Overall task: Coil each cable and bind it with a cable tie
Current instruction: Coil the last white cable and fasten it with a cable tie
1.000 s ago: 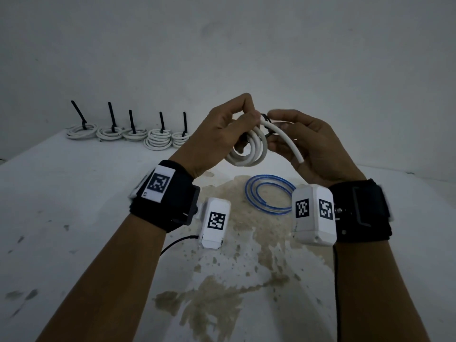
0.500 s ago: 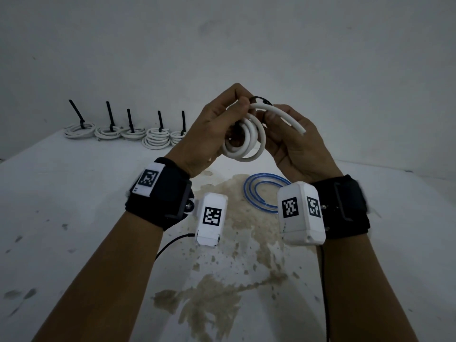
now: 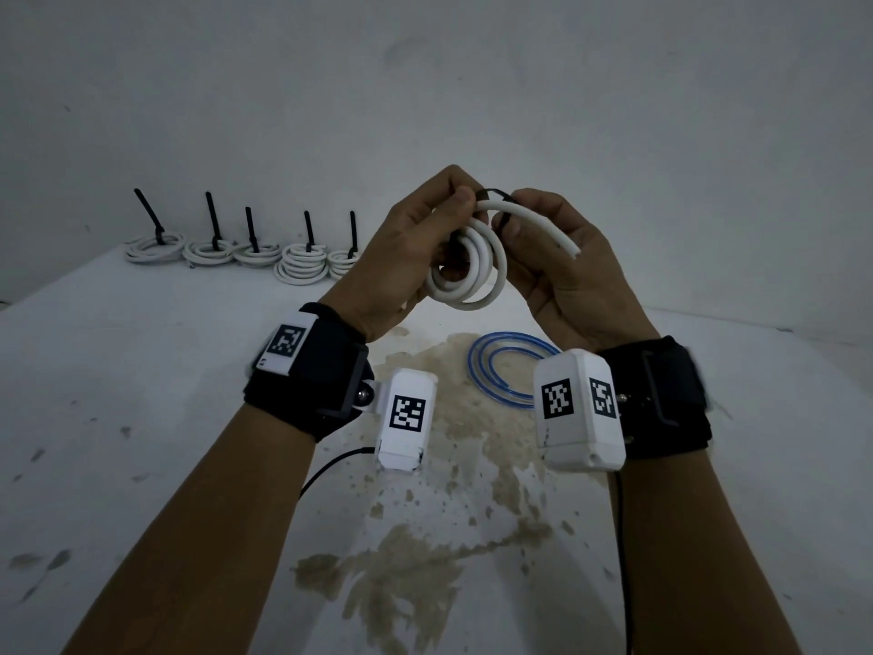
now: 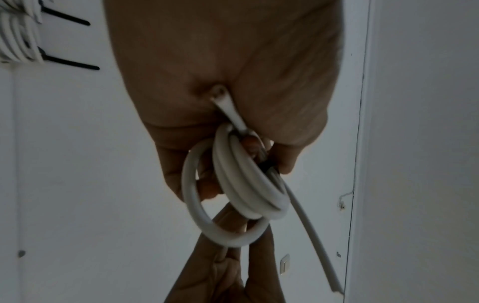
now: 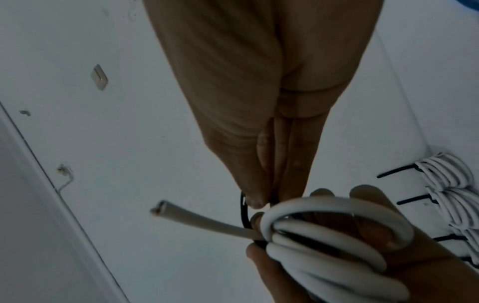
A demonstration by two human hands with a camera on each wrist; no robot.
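Standing along the counter's point(image 3: 141, 352) far left edge, five bound coils point(image 3: 302, 264) wait, ties upright. In the air mid-frame, the left hand point(image 3: 406, 257) grips the white cable coil point(image 3: 465, 271), thumb and fingers pinching its top. Just right of it, touching, the right hand point(image 3: 562, 271) pinches the black cable tie point(image 5: 245, 213) looped over the coil's top, so it likely tightens rightward. The loose cable end point(image 3: 564, 243) juts right, and a blue cable point(image 3: 500, 366) lies below.
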